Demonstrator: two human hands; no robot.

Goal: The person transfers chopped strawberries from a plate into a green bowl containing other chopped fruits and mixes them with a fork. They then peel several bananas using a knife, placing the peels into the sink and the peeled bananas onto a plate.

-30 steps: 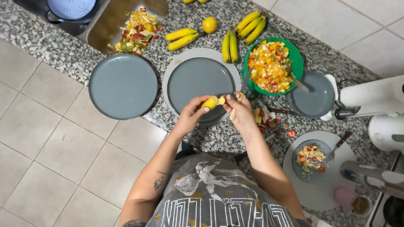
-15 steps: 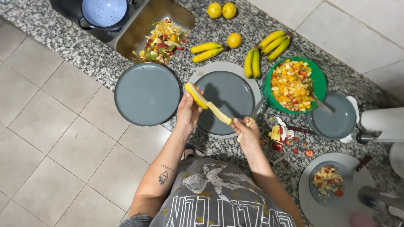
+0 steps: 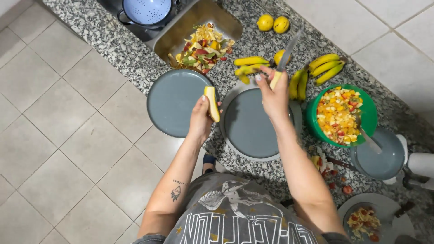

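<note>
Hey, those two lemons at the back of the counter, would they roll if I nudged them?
Probably. The two lemons look round and sit loose on the flat granite counter, so a push likely sends them rolling. Their skin looks firm, so they are unlikely to bruise.

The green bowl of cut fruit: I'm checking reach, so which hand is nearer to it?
Right. The right hand, holding a knife, is just left of the green bowl. The left hand, holding a banana piece, is farther left, beyond the middle plate.

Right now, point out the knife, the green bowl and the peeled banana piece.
knife (image 3: 289, 49), head view, middle of the blade
green bowl (image 3: 371, 108), head view, right rim
peeled banana piece (image 3: 211, 104), head view, middle of its length
</note>
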